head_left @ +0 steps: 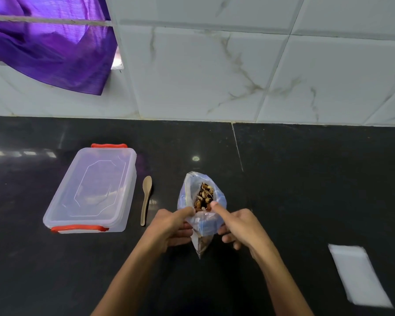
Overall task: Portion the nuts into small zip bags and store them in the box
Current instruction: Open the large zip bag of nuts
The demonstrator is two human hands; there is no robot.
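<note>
Clear plastic nut bag point(202, 215) stands upright on the black table point(306, 179), held at its mouth by both hands. Left hand point(171, 226) pinches the near-left rim, right hand point(238, 226) pinches the near-right rim, index finger stretched along the edge. Both are gripping film, pulling apart, so the mouth gapes. Mixed nuts point(204, 195) visible inside through the opening.

Why held so: my read is that the mouth is being spread to give access for scooping. Bag looks floppy, would likely slump or spill if let go.

Wooden spoon point(146, 199) lies flat just left of the bag, between bag and box, near the left hand. Sensible staging for a scoop.

Storage box point(89, 190): translucent, red clips, lid on, left of the spoon, apart from the hands. Lid must come off before anything gets stored.

Stack of small zip bags point(358, 274) lies flat at lower right, well apart from the right hand. Cannot tell how many; they appear empty.

Judgement: early stage, no filled portion visible anywhere. Next likely needs one hand freed for spoon or small bag; risk is the big bag collapsing once one side is released.

Purple cloth point(50, 42) hangs at upper left against the tiled wall point(237, 65), irrelevant.
</note>
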